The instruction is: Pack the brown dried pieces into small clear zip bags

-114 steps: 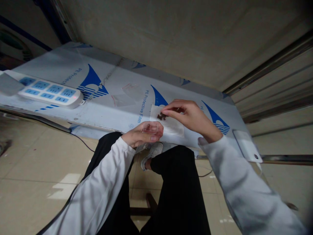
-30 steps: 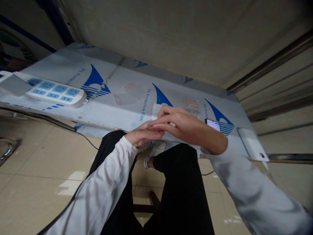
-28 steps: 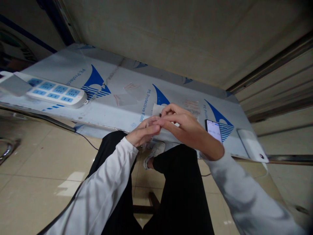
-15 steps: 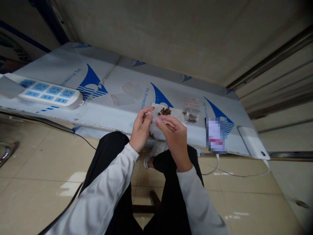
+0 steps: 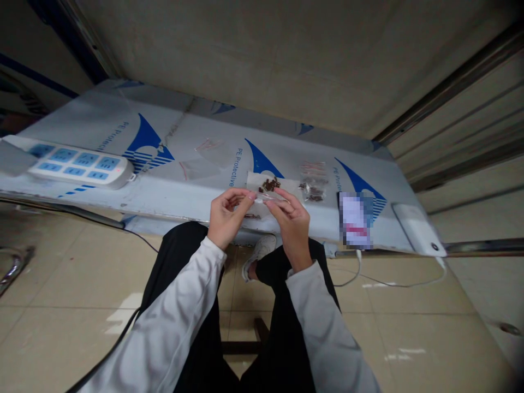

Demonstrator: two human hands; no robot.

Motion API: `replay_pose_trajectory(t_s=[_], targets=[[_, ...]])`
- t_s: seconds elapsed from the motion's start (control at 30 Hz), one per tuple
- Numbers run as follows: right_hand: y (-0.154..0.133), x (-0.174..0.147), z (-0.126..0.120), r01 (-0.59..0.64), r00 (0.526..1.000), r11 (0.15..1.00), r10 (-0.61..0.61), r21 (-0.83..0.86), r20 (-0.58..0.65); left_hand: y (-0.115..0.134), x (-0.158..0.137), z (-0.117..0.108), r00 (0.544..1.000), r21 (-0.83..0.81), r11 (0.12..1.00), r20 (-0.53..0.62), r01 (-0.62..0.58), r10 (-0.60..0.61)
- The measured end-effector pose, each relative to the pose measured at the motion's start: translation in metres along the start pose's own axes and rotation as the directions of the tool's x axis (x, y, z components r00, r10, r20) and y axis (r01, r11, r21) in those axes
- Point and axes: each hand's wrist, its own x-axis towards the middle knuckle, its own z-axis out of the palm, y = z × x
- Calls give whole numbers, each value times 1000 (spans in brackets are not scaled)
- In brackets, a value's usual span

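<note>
Together, left grip (image 5: 227, 218) and right grip (image 5: 293, 222) pinch a clear bag (image 5: 264, 209) by its edge over the worktop (image 5: 172, 197), near brown bits (image 5: 271, 185) on paper (image 5: 254, 179); even pressure along that edge, with the contents (image 5: 251, 216) kept low, should serve best.

“PE Protective” stood in blue print (image 5: 236, 166) on the desk (image 5: 176, 196), beside the middle blue emblem (image 5: 257, 158), partial repeats reading “PE Prote” stood by emblems to left and right, phone screen (image 5: 354, 221) was pixelated past reading
</note>
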Motion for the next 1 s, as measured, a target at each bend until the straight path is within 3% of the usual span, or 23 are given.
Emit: replay_pose_trajectory(t_s=[0.23, 0.4, 0.5, 0.63, 0.8, 1.0], targets=[[2, -1, -1, -20, 999, 997, 22, 79, -24, -7, -3, 3, 999, -53, 998, -16, 39, -40], [-2, -3, -8, 16, 1000, 1000, -16, 9, 10, -8, -3, 1, 991, 131, 991, 131, -41, 24], [-2, -4, -9, 6, 999, 1000, -5, -7, 32, -12, -2, 0, 990, 214, 974, 134, -73, 44], [-1, -6, -9, 1, 1000, 999, 0, -38, 27, -13, -2, 0, 995, 161, 987, 98, -28, 12], [-2, -10, -12, 63, 997, 998, -63, -15, 43, -9, -4, 3, 982, 90, 995, 180, 42, -58], [-2, -12, -7, 49, 996, 999, -48, -8, 76, -8, -4, 0, 983, 205, 979, 180, -4, -34]])
